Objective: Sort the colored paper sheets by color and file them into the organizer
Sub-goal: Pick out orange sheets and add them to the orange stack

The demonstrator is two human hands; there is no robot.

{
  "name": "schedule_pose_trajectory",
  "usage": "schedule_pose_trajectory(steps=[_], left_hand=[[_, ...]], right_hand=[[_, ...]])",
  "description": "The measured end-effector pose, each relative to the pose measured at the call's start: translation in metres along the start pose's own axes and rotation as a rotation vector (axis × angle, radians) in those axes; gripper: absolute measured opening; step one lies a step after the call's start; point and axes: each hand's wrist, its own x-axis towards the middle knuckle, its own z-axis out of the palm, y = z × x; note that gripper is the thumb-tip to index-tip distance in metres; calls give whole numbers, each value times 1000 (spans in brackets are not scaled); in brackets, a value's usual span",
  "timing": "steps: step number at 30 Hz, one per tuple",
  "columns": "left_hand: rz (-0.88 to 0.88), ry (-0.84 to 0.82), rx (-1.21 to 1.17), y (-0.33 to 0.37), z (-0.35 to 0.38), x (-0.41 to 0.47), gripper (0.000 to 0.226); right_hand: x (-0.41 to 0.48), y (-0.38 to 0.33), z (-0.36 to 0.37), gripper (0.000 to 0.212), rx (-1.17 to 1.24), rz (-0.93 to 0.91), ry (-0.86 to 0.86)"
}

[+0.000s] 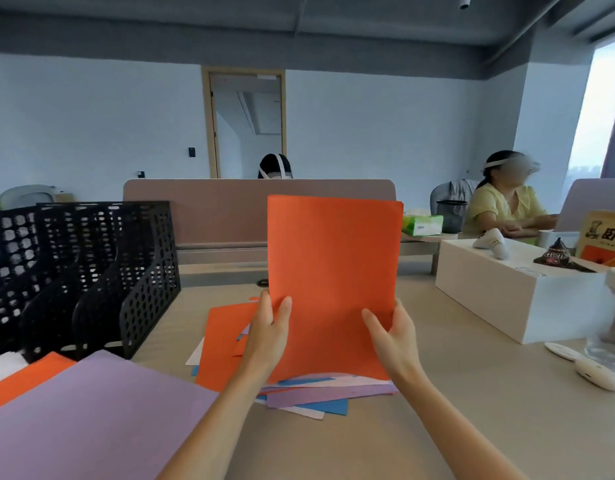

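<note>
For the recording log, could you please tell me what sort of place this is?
Most likely a shared office: desks split by a low partition, a black mesh file organizer on the near desk, and another person seated at work nearby.

Soft, even daylight enters from a bright, washed-out window (pixel 600 109) at the far right. Shadows are faint. The wide-angle lens bends the ceiling (pixel 299 15) edges; the jar (pixel 610 327) at right is blurred.
</note>
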Motion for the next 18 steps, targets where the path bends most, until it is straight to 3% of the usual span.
schedule_pose_trajectory(steps=[7, 12, 18], left_hand=[[-13, 132, 102, 30, -65, -23, 23], [-157, 238, 175, 19, -175, -51, 9], [-347, 432, 170, 4, -294, -131, 25]], right_hand=[[-23, -47, 42, 16, -90, -117, -95], [-57, -74, 133, 21, -99, -194, -369], [-117, -89, 237, 27, -134, -131, -767]])
